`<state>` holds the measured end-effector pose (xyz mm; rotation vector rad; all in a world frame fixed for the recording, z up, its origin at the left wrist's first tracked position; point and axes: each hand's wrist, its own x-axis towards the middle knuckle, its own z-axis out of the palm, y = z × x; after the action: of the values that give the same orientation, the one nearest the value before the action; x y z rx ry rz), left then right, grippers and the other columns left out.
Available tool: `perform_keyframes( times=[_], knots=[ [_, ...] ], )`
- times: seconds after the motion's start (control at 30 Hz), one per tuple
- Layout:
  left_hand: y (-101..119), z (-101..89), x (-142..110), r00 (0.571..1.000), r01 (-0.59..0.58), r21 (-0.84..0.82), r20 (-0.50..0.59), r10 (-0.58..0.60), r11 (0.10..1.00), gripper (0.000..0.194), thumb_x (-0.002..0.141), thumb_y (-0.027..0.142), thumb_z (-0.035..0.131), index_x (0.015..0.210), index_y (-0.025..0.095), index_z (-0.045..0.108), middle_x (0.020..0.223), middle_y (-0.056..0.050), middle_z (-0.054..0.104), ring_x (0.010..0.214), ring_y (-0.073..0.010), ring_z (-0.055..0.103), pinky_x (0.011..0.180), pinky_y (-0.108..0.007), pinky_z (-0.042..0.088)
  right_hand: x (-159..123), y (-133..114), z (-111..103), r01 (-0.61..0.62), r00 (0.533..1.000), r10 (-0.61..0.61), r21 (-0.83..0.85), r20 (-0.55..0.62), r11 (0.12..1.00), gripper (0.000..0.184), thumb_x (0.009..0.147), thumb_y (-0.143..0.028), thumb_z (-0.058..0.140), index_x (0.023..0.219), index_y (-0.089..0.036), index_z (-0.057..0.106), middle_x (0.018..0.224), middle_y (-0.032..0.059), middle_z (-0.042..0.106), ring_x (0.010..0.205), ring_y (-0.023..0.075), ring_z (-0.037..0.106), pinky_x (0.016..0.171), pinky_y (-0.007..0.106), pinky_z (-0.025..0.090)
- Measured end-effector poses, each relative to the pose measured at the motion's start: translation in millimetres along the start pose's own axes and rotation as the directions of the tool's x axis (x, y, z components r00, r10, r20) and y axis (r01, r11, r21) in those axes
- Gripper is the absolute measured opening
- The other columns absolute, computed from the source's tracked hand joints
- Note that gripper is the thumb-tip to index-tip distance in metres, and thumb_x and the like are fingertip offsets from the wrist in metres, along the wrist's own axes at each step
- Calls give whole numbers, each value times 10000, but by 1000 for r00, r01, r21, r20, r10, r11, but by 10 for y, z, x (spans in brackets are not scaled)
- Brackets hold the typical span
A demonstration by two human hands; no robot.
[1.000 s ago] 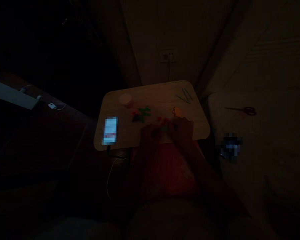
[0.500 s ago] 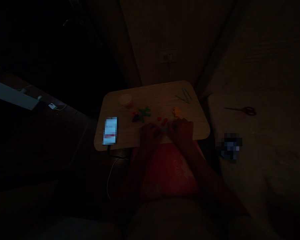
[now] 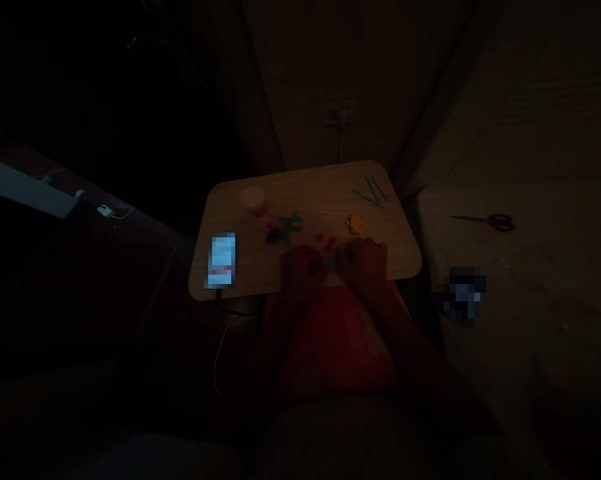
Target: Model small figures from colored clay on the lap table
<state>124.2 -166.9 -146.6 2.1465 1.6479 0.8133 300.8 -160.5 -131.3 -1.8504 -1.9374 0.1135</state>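
Observation:
In the dim light, my left hand (image 3: 301,268) and my right hand (image 3: 364,263) rest at the near edge of a small wooden table (image 3: 310,187). The fingers of both are closed around a small blue-green piece (image 3: 329,262) that shows in the gap between them; its kind is too dark to make out. Just beyond the fingertips lie small red pieces (image 3: 332,241). An orange lump (image 3: 354,224) sits past my right hand. Green pieces (image 3: 291,223), a dark lump (image 3: 273,235) and a pinkish-red piece (image 3: 270,225) lie past my left hand.
A tub (image 3: 253,200) stands at the table's far left. A lit phone (image 3: 221,261) with a cable lies at the left edge. Thin green sticks (image 3: 373,192) are at the far right. Scissors (image 3: 485,220) rest on a pale surface to the right.
Both hands stay almost in place over the blue-green piece, with only slight finger movement. The objects on the table lie as before.

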Motion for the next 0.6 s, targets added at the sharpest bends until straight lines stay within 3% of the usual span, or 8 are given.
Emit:
perform_keyframes(
  times=[0.37,0.6],
  knots=[
    [27,-26,1,999,30,-34,28,-29,999,138,791,255,845,898,239,759,1082,-42,745,1109,-263,642,1058,-458,424,-88,-37,56,12,999,-11,-17,41,1000,334,993,-387,578,805,-182,764,913,113,761,951,273,608,826,400,286],
    [-2,7,8,1000,12,-59,22,-11,998,123,794,254,838,879,227,752,1075,-48,745,1094,-271,641,1058,-470,408,-57,-69,41,57,997,-56,-36,48,998,411,1040,-402,522,808,-178,776,941,134,756,960,274,582,830,404,288]
  ],
)
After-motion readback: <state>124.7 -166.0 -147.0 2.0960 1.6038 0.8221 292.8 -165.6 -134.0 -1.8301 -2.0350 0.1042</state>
